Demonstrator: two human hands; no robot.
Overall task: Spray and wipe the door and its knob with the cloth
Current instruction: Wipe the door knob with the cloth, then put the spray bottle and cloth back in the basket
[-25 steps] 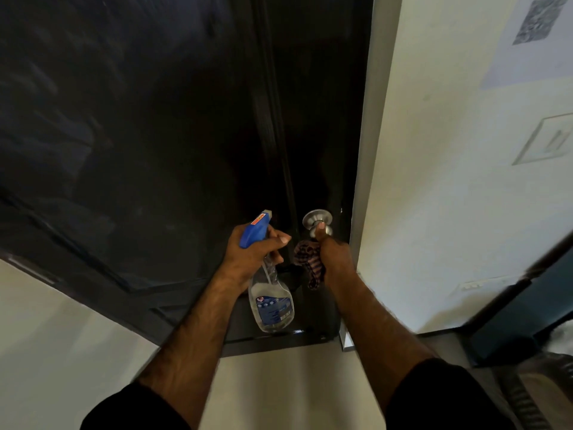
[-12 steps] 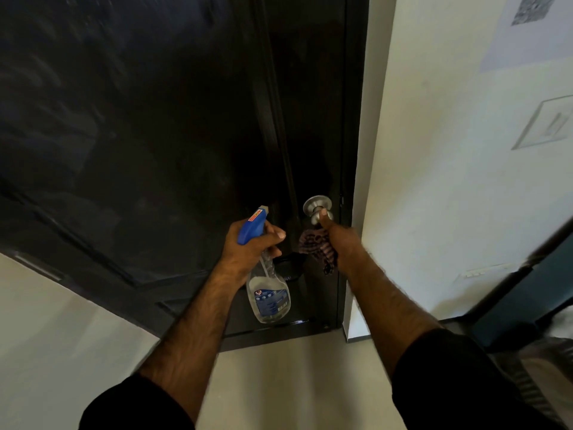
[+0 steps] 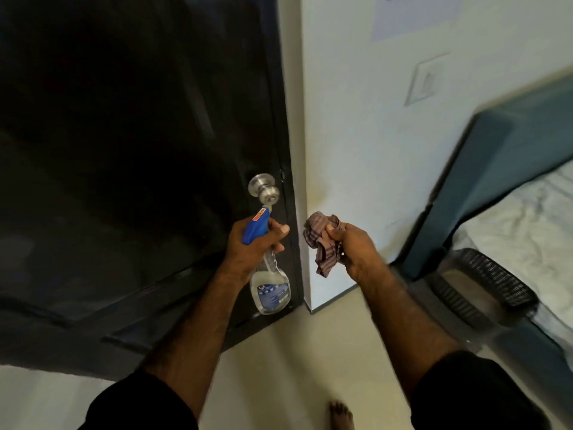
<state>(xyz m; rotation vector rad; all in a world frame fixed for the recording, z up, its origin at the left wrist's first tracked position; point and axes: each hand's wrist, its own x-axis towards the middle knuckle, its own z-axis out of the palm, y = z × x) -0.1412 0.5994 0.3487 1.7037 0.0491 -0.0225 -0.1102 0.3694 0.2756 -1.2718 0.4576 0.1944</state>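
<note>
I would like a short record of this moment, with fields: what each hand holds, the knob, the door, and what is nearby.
left hand: grips spray bottle, nozzle just below the knob
right hand: grips bunched striped cloth, apart from the knob
door knob: silver, round, untouched
door: dark, glossy
nearby: white wall, black woven basket

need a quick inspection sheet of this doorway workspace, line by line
surface: dark glossy door, shut against its frame
job's things: round silver metal knob bare; clear spray bottle with blue trigger head; crumpled brown striped cloth
clutter: black woven basket on the floor
grippers: left hand grips the bottle; right hand holds the cloth, off the knob
cables: nothing seen
surroundings: white wall, bed with white sheet
</note>
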